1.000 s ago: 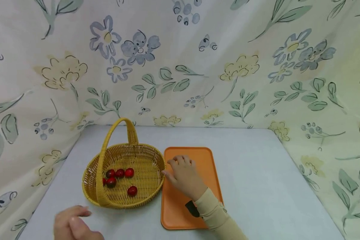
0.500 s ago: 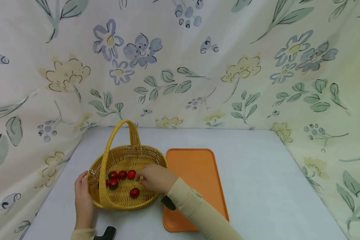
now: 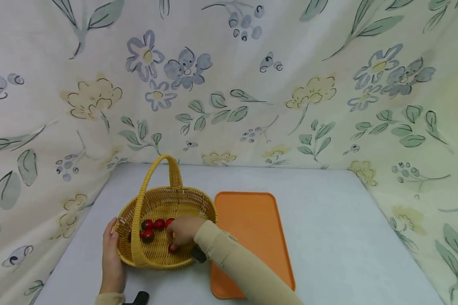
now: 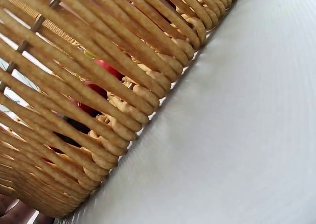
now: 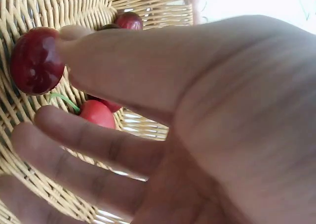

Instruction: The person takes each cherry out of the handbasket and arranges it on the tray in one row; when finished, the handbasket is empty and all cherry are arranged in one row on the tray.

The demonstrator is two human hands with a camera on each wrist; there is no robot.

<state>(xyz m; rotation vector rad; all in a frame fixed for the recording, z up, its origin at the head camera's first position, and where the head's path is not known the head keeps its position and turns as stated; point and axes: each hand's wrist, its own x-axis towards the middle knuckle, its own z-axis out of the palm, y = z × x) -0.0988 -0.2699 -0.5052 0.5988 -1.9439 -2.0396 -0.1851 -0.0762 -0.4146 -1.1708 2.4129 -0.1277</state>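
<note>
In the head view, a yellow wicker basket (image 3: 177, 266) with a tall handle stands on the left of the white table, several dark red cherries (image 3: 147, 235) inside. My left hand (image 3: 112, 262) rests along the basket's left outer wall, its fingers fairly straight. A few of those fingertips (image 4: 17, 211) show at the lower left of the left wrist view. My right hand (image 3: 183, 231) reaches down into the basket. There its thumb and index finger pinch a dark cherry (image 5: 37, 61) low against the wicker; the other fingers stay extended. The index finger is mostly hidden behind the thumb.
An orange tray (image 3: 248, 212) lies just right of the basket, partly under my right sleeve (image 3: 248, 264). White tabletop (image 3: 328, 233) extends to the right. Flowered cloth (image 3: 229, 84) hangs behind and at both sides.
My right hand has gone from above the tray into the basket and down to the near cherry. The left hand has come up from the front to the basket's left side.
</note>
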